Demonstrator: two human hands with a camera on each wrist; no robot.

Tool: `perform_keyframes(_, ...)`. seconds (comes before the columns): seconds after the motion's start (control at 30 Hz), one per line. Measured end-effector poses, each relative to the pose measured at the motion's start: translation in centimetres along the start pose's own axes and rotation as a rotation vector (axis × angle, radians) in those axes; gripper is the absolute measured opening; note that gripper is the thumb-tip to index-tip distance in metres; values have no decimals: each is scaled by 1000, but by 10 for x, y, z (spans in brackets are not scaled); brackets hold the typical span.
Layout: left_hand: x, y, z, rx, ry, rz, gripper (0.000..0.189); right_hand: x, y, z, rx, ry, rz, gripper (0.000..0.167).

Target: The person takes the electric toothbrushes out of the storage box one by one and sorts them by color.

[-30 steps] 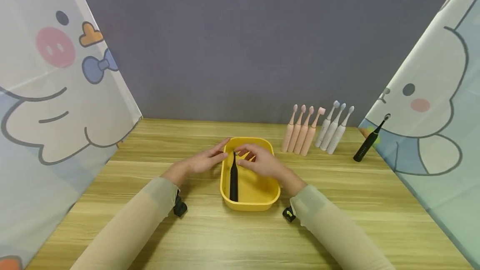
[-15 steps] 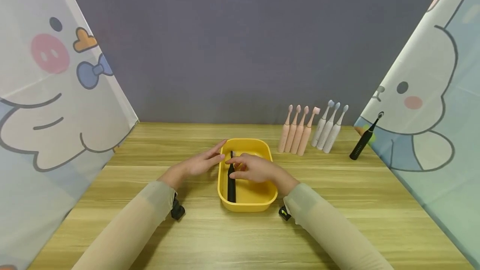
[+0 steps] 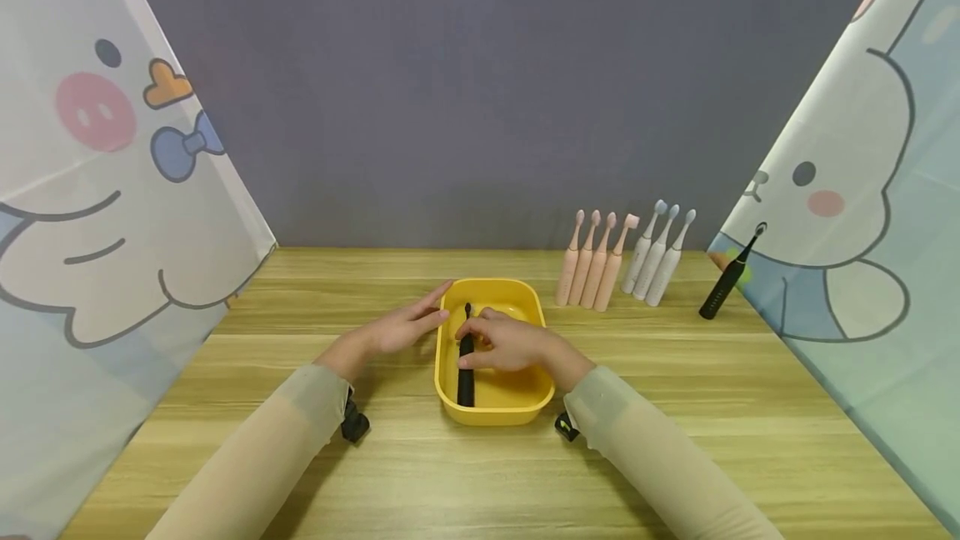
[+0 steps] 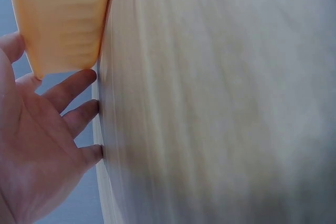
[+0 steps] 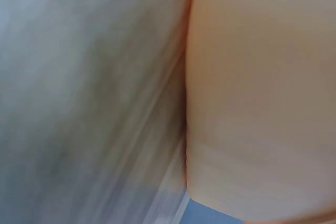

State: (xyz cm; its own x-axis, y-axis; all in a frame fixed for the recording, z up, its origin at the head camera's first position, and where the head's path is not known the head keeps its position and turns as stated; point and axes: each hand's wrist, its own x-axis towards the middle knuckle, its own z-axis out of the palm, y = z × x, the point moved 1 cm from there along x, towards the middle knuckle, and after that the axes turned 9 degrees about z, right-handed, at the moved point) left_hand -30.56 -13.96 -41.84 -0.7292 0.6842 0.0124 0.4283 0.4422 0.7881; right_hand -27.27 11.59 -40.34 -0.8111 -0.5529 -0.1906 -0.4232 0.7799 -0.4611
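In the head view, a black electric toothbrush (image 3: 466,386) lies lengthwise along the left side of a yellow plastic basin (image 3: 517,390). My right hand (image 3: 510,344) reaches over the basin's right side and pinches the toothbrush's upper handle between thumb and fingers; the hand covers part of it. My left hand (image 3: 401,327) is at the basin's upper left, fingers extended, thumb at the rim. In the left wrist view, the fingers of that left hand (image 4: 42,124) spread by the basin's outer wall (image 4: 63,19). The right wrist view shows only the basin wall (image 5: 262,87), the hand being hidden.
Right of the basin, several pink electric toothbrushes (image 3: 589,273) stand in a row, with three white ones (image 3: 654,267) beside them. Another black toothbrush (image 3: 723,286) stands at the far right. All are on the wooden table (image 3: 360,490), before a grey backdrop (image 3: 480,98).
My right hand has moved down and left from the toothbrush's head to its handle, and its fingers have closed there. The left hand has kept its place at the rim.
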Motion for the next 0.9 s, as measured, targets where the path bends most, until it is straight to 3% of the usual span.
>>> perform_keyframes(0.23, -2, 2, 1, -11, 5, -9, 72, 1, -1, -2, 36, 26, 19, 42)
perform_keyframes(0.63, -2, -2, 1, -9, 5, -18, 71, 2, 0, 0, -44, 38, 18, 46)
perform_keyframes(0.9, -1, -2, 2, -11, 13, -16, 71, 1, -1, -3, 42, 53, 42, 44)
